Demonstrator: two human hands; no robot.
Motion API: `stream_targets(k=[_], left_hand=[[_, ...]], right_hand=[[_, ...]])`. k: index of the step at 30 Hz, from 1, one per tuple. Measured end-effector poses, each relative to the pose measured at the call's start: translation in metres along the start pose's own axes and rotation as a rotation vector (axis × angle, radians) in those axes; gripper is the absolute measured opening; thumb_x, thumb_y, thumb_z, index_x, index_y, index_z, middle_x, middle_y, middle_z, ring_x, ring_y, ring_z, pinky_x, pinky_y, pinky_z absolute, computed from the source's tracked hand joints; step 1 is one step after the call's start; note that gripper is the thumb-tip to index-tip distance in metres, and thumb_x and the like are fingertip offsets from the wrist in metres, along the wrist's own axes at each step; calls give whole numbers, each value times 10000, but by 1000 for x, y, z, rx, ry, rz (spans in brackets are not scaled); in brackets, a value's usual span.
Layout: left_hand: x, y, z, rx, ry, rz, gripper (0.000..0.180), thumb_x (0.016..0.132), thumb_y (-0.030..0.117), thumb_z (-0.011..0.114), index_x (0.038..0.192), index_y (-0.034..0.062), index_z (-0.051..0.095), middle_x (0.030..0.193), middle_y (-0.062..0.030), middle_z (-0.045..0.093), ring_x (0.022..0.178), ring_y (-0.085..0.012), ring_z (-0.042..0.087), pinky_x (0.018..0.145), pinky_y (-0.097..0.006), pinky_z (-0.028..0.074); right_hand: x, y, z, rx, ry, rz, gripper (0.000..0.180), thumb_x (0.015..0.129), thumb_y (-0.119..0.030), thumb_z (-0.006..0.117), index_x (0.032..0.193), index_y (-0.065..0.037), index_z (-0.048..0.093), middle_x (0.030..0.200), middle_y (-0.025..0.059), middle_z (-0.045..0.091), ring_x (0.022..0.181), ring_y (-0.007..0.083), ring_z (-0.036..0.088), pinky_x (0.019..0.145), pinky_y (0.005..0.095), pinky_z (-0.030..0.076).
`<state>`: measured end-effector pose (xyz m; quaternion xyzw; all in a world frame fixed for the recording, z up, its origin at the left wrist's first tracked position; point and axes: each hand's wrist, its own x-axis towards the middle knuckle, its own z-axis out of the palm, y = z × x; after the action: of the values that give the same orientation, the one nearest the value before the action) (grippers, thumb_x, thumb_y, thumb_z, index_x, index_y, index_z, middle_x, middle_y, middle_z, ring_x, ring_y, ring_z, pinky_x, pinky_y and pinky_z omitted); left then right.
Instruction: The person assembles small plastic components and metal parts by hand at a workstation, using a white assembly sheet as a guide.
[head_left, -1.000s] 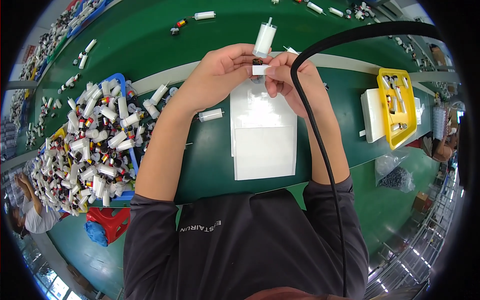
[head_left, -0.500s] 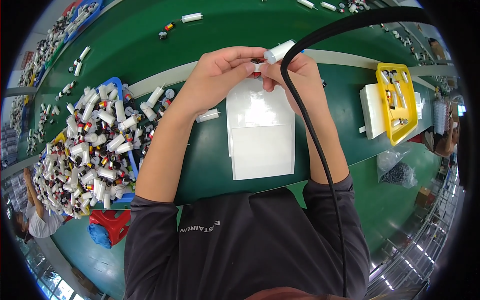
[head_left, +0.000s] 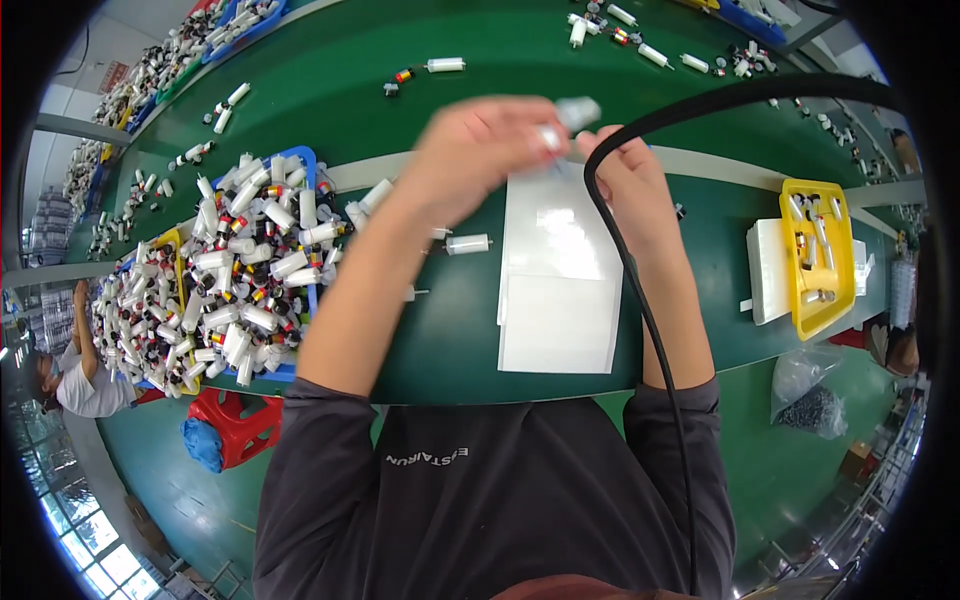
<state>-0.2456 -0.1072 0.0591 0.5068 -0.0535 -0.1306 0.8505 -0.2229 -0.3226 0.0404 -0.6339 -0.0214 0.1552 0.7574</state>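
Note:
My left hand [head_left: 485,155] is smeared by motion over the far side of the work strip, its fingers closed. At its fingertips is a blurred white cylinder with a clear end [head_left: 577,113], beside a small white-and-red bit [head_left: 550,138]. Close by on the right, my right hand [head_left: 638,195] has curled fingers, partly behind a black cable; what they hold, if anything, is hidden. Below both hands lie white sheets [head_left: 560,325], one shiny. Another white cylinder with a thin tip [head_left: 468,244] rests left of the sheets, near my left forearm.
A blue bin [head_left: 311,170] heaped with white cylinders and small black, red and yellow parts stands at left. At right a yellow tray [head_left: 842,290] rests against a white box [head_left: 768,270]. The thick black cable [head_left: 740,105] arches across. Loose parts dot the green surface beyond.
My hands have drawn apart. The white cylinder, earlier at my right fingers, is now at my left fingertips. The whole view has shifted, so the table things appear further right.

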Motion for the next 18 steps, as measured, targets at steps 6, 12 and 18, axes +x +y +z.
stream_targets(k=[6, 12, 18], left_hand=[[-7, 136, -207, 1510, 611, 443, 302, 906, 228, 714, 1171, 83, 721, 1039, -148, 755, 964, -222, 735, 863, -325, 568], [-1, 133, -301, 2129, 665, -295, 506, 888, 372, 684, 1262, 31, 656, 1239, -244, 667, 1154, -379, 650, 993, -431, 514], [62, 56, -224, 1753, 423, 11, 694, 968, 530, 528, 1415, -1, 522, 1432, -291, 512, 1356, -416, 476, 1143, -433, 379]], right_hand=[[-62, -22, -15, -723, -213, -62, 150, 922, -142, 669, 975, -9, 715, 760, 21, 642, 639, 88, 543, 573, 260, 430], [-118, 16, 18, -959, -281, -395, 306, 851, -64, 680, 1149, 1, 664, 1002, 154, 625, 768, 364, 665, 710, 430, 559], [-106, 34, 38, -1148, -394, -375, 302, 877, -97, 679, 1156, 16, 651, 968, 142, 611, 775, 336, 670, 691, 395, 565]])
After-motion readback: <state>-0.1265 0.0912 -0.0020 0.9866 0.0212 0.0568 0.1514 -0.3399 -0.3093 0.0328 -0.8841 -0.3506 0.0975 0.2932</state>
